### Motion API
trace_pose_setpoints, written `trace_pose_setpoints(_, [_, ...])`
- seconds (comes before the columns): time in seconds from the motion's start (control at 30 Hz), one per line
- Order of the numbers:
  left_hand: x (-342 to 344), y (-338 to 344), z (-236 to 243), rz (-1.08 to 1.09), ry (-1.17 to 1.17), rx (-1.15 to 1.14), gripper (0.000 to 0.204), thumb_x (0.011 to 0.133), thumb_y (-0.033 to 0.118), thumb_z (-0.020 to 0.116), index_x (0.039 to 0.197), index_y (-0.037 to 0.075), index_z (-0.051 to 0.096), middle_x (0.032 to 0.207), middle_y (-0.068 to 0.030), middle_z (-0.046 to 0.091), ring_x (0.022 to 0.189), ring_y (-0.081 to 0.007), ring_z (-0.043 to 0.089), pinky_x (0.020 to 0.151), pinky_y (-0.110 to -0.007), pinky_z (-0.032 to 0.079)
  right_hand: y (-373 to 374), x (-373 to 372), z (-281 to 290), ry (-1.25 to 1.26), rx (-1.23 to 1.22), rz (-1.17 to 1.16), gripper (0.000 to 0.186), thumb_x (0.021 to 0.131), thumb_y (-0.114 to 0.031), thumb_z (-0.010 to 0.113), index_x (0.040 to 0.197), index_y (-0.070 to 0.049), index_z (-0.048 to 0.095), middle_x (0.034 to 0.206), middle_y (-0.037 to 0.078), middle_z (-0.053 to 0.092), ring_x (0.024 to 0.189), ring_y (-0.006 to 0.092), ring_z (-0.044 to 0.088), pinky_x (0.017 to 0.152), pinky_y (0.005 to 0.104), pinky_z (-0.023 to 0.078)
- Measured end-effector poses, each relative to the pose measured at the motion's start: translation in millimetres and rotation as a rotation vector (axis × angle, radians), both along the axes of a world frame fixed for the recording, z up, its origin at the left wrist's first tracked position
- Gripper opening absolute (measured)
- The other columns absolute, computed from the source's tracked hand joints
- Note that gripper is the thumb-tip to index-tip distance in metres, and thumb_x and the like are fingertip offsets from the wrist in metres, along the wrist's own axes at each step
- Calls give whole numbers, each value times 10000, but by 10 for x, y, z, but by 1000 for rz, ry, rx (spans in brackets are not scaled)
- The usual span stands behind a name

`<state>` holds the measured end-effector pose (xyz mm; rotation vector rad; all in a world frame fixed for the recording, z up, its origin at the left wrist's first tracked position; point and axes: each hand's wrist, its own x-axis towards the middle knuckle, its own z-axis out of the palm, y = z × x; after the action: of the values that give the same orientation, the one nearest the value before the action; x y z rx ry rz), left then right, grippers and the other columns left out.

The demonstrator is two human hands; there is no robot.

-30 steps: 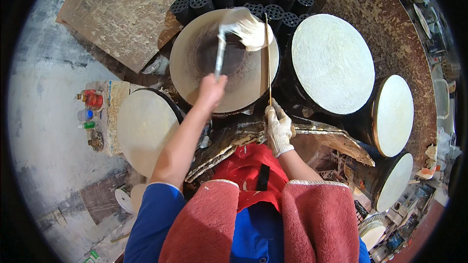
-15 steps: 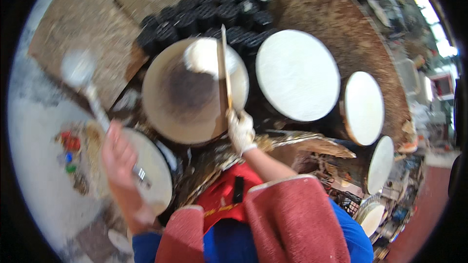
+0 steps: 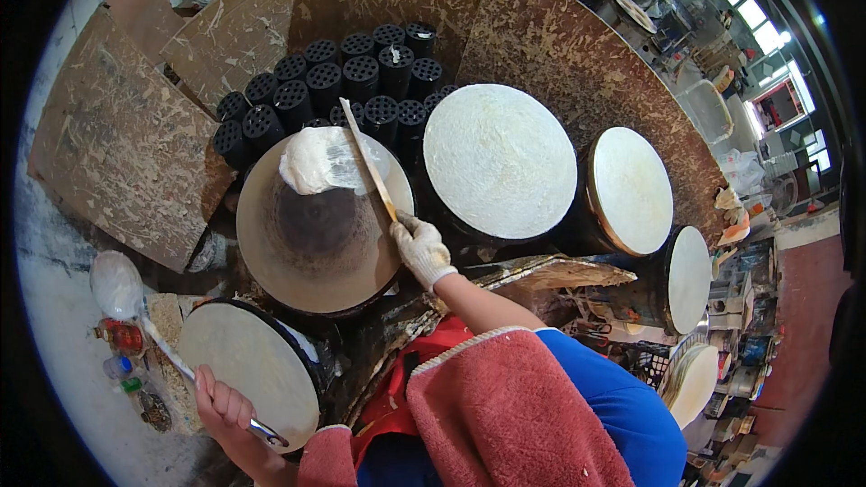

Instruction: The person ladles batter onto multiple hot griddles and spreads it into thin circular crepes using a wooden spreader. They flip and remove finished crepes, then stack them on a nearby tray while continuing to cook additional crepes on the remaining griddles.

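My left hand [image 3: 227, 408] grips a long-handled metal ladle, its batter-coated bowl [image 3: 117, 285] out at the far left, past a pale round disc [image 3: 244, 365]. My right hand [image 3: 417, 243], in a whitish knit glove, holds a wooden stick [image 3: 370, 159] angled across a large round pan or plate [image 3: 280, 261] with a dark middle. A mound of white batter [image 3: 307, 162] lies on the pan's upper part, thinly smeared toward the stick.
Perforated black cylinders [image 3: 325, 81] stand behind the pan. Several white-topped rounds [image 3: 501, 158] sit to the right. Stained boards [image 3: 126, 162] curve around the back. A red-capped bottle [image 3: 124, 335] and other small bottles are at left; cluttered shelves fill the right rim.
The ladle has moved from over the pan to the far left, leaving white batter there. My right hand keeps the stick at the pan as the view shifts.
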<state>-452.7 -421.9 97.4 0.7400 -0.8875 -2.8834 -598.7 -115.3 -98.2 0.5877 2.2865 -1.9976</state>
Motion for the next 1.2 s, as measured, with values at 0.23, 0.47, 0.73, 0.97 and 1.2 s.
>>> trace_pose_setpoints(0.23, [46, 250, -120, -9, -59, 188, 262, 987, 264, 295, 752, 147, 287, 473, 57, 190, 350, -39, 133, 300, -200, 133, -239, -109, 411, -154, 57, 351, 427, 838, -334, 532, 1164, -60, 563, 997, 202, 625, 958, 286, 606, 838, 334, 441])
trace_pose_setpoints(0.47, [313, 75, -289, 78, -63, 222, 277, 981, 289, 272, 748, 152, 329, 460, 54, 196, 327, -61, 155, 294, -237, 164, 425, -653, 39, -287, 339, 393, 387, 817, -359, 570, 1014, -31, 627, 838, 181, 645, 802, 313, 637, 696, 369, 483])
trace_pose_setpoints(0.73, [178, 480, -194, 203, -136, 110, 274, 975, 269, 304, 734, 141, 322, 432, 69, 184, 295, -42, 159, 263, -216, 190, -14, -634, 82, -18, 148, 709, 310, 862, -168, 552, 1124, -2, 570, 879, 125, 647, 784, 150, 596, 736, 271, 448])
trace_pose_setpoints(0.97, [385, 577, -166, 301, -134, 95, 272, 978, 269, 292, 742, 138, 326, 433, 68, 193, 299, -44, 179, 266, -220, 200, 341, -1386, 112, -42, 161, 763, 337, 885, -149, 529, 1171, 30, 536, 909, 33, 632, 795, 72, 533, 755, 228, 448])
trace_pose_setpoints(1.2, [413, 702, -224, 349, -130, 152, 266, 978, 259, 295, 746, 133, 326, 443, 67, 209, 306, -41, 175, 276, -212, 193, 205, -1157, 312, -28, 333, 1066, 377, 846, -209, 578, 1157, 4, 553, 1097, 193, 599, 1059, 232, 566, 888, 268, 415])
